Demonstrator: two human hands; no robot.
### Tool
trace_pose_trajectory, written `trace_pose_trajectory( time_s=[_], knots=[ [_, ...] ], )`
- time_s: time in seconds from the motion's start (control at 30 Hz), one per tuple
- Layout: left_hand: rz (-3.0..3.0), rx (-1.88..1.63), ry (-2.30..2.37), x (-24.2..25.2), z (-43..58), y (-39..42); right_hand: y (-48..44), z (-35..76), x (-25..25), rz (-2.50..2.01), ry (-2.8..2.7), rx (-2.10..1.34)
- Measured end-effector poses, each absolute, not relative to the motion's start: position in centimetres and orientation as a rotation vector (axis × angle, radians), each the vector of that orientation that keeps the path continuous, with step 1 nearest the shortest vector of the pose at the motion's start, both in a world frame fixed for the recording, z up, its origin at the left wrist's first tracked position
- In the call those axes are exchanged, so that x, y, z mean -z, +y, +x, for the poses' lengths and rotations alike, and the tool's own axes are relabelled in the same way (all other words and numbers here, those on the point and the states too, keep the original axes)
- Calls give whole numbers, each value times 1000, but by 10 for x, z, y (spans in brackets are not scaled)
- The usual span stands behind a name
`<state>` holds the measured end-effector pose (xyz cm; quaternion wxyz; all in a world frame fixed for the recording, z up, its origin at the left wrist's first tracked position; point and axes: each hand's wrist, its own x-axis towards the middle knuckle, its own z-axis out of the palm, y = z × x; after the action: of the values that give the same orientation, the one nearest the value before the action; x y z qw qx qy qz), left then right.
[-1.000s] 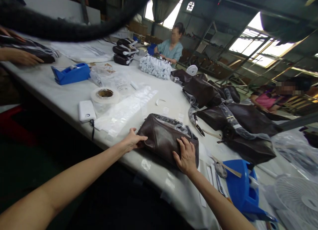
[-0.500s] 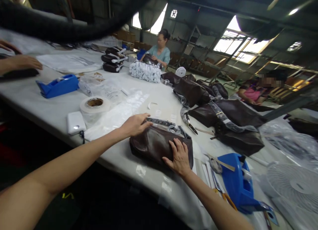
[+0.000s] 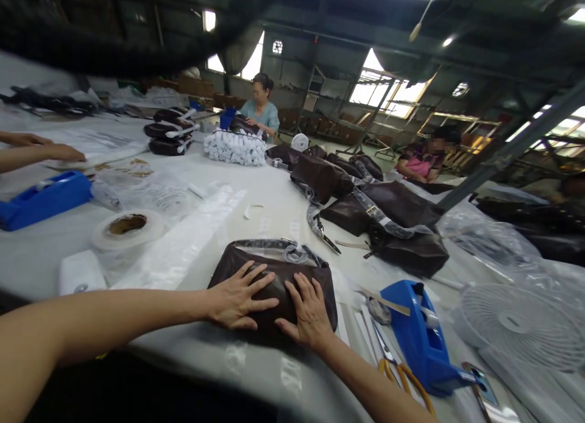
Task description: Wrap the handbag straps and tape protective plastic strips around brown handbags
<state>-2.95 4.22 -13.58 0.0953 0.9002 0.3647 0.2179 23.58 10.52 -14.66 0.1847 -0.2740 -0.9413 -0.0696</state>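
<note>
A dark brown bag [image 3: 274,267] lies flat at the table's near edge, its wrapped handle on the far side. My left hand [image 3: 240,298] rests on the left and middle of the bag with its fingers spread. On the bag's right part lies my right hand [image 3: 308,310], palm down, fingers apart. Neither hand grips anything. Clear wrap covers the handle, and a small coiled strap or cord sits beside it.
More brown bags [image 3: 402,209] lie at the right. A blue tape dispenser [image 3: 414,331], scissors [image 3: 388,356] and a white fan [image 3: 516,322] are near right. At left are a tape roll [image 3: 128,225] and another blue dispenser [image 3: 50,197]. Another person's hands [image 3: 59,152] appear far left.
My left hand has moved from the bag's far left corner onto its top, fingers now spread. My right hand remains on the bag. The view has turned right.
</note>
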Motion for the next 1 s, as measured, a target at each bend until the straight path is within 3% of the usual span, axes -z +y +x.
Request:
trace_pose_trajectory(
  time_s=[0.33, 0.77, 0.87, 0.93, 1.0],
  knots=[
    [2852, -585, 1221, 162, -26, 31, 103, 236, 150, -723, -2622, 246],
    [2872, -672, 1186, 154, -24, 34, 101, 239, 150, -747, -2606, 212],
    [2516, -956, 1407, 149, -35, 36, 105, 240, 149, -746, -2599, 205],
    [1839, -1294, 1783, 147, -50, 33, 108, 241, 150, -734, -2582, 204],
    [1107, -1397, 1931, 147, -65, 29, 110, 242, 152, -710, -2561, 203]
  ],
)
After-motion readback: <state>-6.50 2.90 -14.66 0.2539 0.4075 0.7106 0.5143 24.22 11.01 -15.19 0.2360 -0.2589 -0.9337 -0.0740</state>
